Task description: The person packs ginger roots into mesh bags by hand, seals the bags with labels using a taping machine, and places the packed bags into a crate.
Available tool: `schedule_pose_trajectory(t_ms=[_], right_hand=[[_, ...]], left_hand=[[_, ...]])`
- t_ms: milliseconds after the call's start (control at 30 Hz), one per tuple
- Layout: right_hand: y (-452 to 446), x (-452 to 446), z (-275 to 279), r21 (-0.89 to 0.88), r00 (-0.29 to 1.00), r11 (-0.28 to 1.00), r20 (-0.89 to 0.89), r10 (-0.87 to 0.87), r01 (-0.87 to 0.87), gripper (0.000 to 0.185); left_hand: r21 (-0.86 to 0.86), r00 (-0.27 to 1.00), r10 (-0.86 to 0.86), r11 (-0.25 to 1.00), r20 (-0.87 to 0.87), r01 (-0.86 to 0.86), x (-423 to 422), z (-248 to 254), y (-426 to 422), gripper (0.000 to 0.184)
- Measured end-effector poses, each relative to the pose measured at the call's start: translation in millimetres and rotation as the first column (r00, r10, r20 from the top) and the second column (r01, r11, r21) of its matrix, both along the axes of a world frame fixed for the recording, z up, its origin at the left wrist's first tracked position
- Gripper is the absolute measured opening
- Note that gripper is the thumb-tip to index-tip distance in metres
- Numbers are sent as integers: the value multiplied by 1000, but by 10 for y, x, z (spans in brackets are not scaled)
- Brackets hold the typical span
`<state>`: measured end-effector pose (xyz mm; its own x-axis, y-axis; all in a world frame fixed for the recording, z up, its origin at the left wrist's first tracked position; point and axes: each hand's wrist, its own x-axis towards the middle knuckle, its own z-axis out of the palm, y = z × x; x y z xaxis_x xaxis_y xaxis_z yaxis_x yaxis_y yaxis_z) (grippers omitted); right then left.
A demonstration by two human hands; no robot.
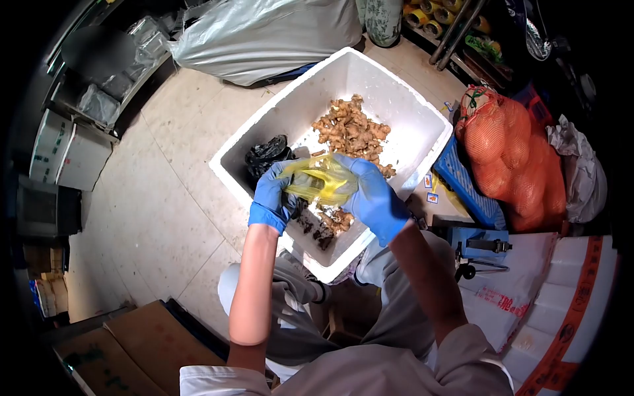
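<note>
Both my hands wear blue gloves and hold a thin yellow plastic bag [323, 180] stretched between them, its mouth partly spread. My left hand [272, 197] grips the bag's left side, and my right hand [371, 198] grips its right side. Below the bag stands a white foam box [422, 109]. A heap of ginger [353, 131] lies toward its far side, with a smaller piece of ginger [340, 220] and dark crumbs near the front. Against the box's left wall rests a crumpled black plastic bag [269, 155]. Part of the box floor is hidden behind the yellow bag and my hands.
To the right are a red mesh sack [505, 145] of round produce, a blue plastic crate [465, 185] and white foam boxes [561, 290] with red tape. A silver-grey cover [271, 39] lies behind the box. Cardboard boxes [145, 343] stand at the lower left.
</note>
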<state>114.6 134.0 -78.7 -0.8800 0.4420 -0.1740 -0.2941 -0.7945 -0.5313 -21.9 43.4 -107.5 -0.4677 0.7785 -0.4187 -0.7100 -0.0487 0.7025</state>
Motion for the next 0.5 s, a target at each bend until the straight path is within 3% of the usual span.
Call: schedule_pose_trajectory(t_ms=[33,67,100,133,167,233,267,300,333,367,400,467,500], right_hand=[[-8,9,27,35,1000,999,-26,-10,11,27],[64,-57,21,305,965,945,260,36,-117,25],[85,-82,-56,305,965,945,259,38,-119,25],[106,-103,-162,574,881,786,465,-84,-228,26],[135,-110,-240,742,759,549,593,-268,-386,27],[172,-95,-317,745,714,488,632,-300,-455,27],[171,-72,-506,666,831,739,466,-303,-104,24],[169,-40,-608,425,886,875,279,-370,232,22],[195,42,-610,698,890,713,289,-352,56,23],[221,124,-611,889,885,450,270,-380,-78,23],[223,107,-784,825,899,566,245,-363,4,24],[114,134,-401,992,911,32,125,-393,-122,28],[59,101,-218,991,913,37,131,-386,-126,28]], left_hand=[[3,1000,6,1000,-2,-6,-28,-7,-3,25],[100,993,-41,995,110,30,-69,-28,-12,23],[198,972,-100,978,215,57,-93,-41,-20,22],[156,977,-24,988,211,-10,9,165,4,21],[156,977,-23,988,211,-10,45,191,16,21],[117,985,-48,991,-164,67,109,204,34,31],[105,943,-55,990,-329,95,171,223,35,39],[106,943,-54,990,-327,93,168,151,57,39],[87,810,20,995,-586,39,145,33,87,37],[82,602,79,996,-795,-21,126,-64,102,35],[84,618,126,992,-776,-97,150,-84,117,21],[7,591,94,989,-801,-147,93,-166,71,14],[-65,566,54,980,-823,-188,59,-199,42,9]])
